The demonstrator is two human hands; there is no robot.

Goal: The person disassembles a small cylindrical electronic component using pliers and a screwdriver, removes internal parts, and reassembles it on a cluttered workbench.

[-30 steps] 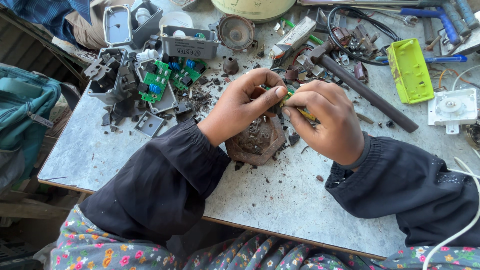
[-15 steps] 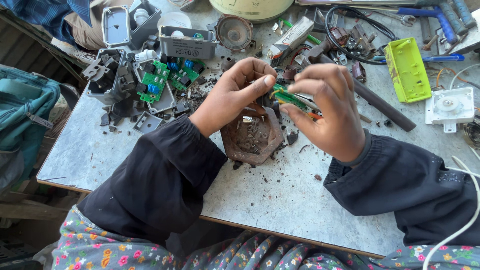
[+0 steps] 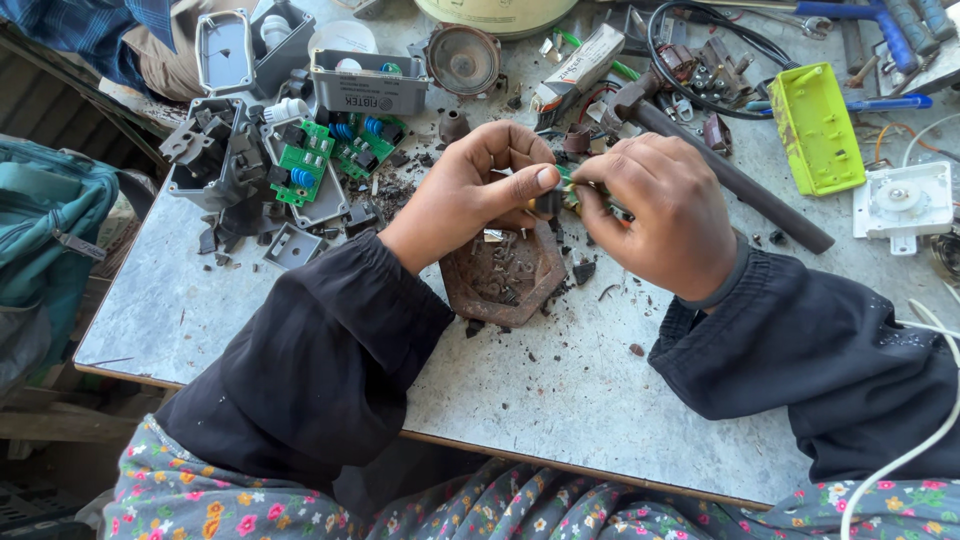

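Note:
My left hand (image 3: 480, 190) and my right hand (image 3: 655, 205) meet above a rusty hexagonal metal plate (image 3: 505, 280) that lies on the grey table (image 3: 560, 400). Between them is a small green circuit board (image 3: 566, 186), mostly hidden by the fingers. My right hand grips the board. My left thumb and forefinger pinch a small dark part on its near end. Small bits of debris lie on the plate.
Green circuit boards (image 3: 305, 165) and broken grey plastic housings (image 3: 215, 150) lie at the left. A long dark rod (image 3: 740, 185) runs behind my right hand. A yellow-green plastic case (image 3: 815, 125), a white gear unit (image 3: 900, 200) and black cables (image 3: 690, 60) are at the right. A teal bag (image 3: 45, 230) sits left of the table.
Both hands have stayed over the rusty plate, shifting slightly. My left thumb and forefinger have closed on the end of the board held in my right hand.

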